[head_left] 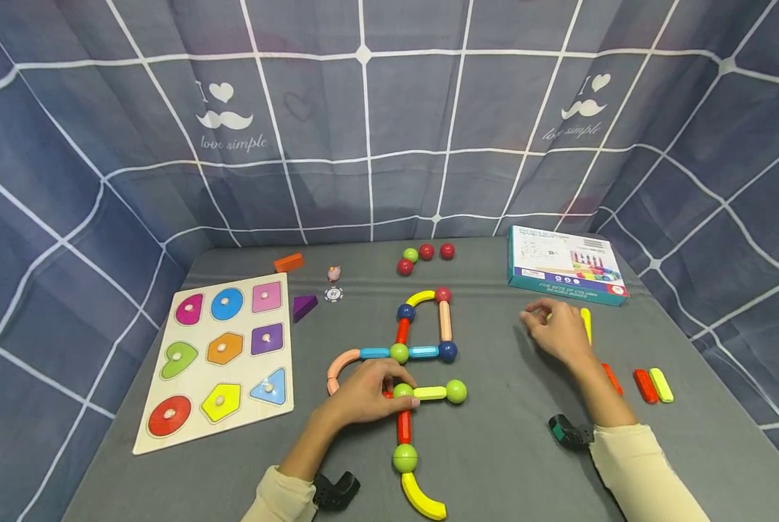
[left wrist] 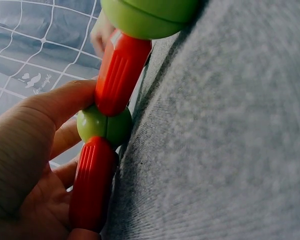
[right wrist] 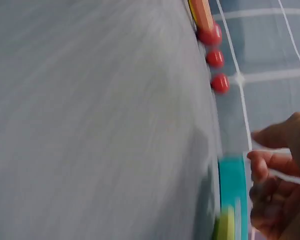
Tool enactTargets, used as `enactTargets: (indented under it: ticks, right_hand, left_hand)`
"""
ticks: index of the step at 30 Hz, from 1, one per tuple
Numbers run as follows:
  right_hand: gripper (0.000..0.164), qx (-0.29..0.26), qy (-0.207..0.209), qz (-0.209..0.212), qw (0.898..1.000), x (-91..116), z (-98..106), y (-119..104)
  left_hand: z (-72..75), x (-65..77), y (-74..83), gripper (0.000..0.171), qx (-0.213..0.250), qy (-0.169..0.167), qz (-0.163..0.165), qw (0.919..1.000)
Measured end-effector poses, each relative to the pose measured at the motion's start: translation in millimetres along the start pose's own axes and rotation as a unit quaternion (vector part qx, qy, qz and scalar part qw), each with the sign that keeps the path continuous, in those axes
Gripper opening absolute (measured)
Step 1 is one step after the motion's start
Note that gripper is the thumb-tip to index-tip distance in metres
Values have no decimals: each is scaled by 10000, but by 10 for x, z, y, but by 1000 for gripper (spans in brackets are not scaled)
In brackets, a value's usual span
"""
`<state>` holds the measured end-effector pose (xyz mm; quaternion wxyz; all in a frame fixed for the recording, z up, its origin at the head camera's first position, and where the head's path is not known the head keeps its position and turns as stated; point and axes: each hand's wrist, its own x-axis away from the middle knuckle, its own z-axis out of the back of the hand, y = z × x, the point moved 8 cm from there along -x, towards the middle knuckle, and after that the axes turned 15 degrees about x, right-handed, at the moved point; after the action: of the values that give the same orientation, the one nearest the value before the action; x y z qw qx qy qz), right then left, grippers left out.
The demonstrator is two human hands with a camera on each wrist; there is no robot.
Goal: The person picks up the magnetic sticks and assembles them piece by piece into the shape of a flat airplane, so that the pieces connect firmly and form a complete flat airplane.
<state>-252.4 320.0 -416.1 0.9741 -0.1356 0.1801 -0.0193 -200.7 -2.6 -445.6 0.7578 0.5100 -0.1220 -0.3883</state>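
My left hand [head_left: 371, 391] pinches a green ball [head_left: 403, 391] between thumb and fingers. This ball joins a red rod [head_left: 404, 427], a lime rod [head_left: 430, 393] and another red rod [left wrist: 92, 185] partly behind my hand. Beyond the red rod sits a larger green ball [head_left: 405, 458] with a curved yellow rod [head_left: 423, 498]. Above, blue rods [head_left: 423, 352], a small green ball [head_left: 399, 353], dark blue balls [head_left: 448, 351] and a peach rod [head_left: 444, 320] form a loop. Holding nothing, my right hand [head_left: 559, 330] hovers with loosely bent fingers near a yellow rod [head_left: 586, 326].
A wooden shape board [head_left: 151, 384] lies at left, near a purple block [head_left: 304, 307], orange block [head_left: 289, 262] and small chip [head_left: 334, 293]. Loose red balls [head_left: 447, 251] lie at the back. A teal-sided box [head_left: 566, 264] and loose rods [head_left: 645, 386] are on the right.
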Motion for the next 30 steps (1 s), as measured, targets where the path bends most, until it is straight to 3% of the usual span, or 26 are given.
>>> enactTargets:
  ticks: [3, 6, 11, 14, 18, 22, 26, 30]
  right_hand:
    - [17, -598, -104, 610, 9963, -257, -238, -312]
    - [24, -1012, -288, 833, 9910, -540, -494, -522]
    - [40, -1217, -538, 705, 9886, -935, -791, -579]
    - [51, -965, -678, 766, 9901, -1099, -883, -549]
    - [60, -65, -1098, 1104, 9878, -1236, -990, -586]
    - [55, 653, -1510, 1288, 9779, -1311, -1073, -650]
    - [43, 801, -1492, 1222, 9780, -1327, -1071, -676]
    - [36, 465, -1353, 1325, 9808, -1207, -977, -745]
  left_hand:
    - [-13, 2, -8, 17, 2, -34, 46, 10000]
    - [-36, -5, -8, 17, 8, -66, 82, 9999]
    - [-105, 2, -22, 19, 83, -96, 154, 9998]
    - [-145, 15, -20, 19, 173, -107, 126, 9997]
    - [-154, 27, -6, 19, 223, -96, 53, 9997]
    - [-128, 26, -11, 20, 182, -62, 15, 9998]
    - [-90, 9, -14, 19, 125, -24, -55, 9999]
    - [3, 1, -35, 17, -22, 96, -15, 10000]
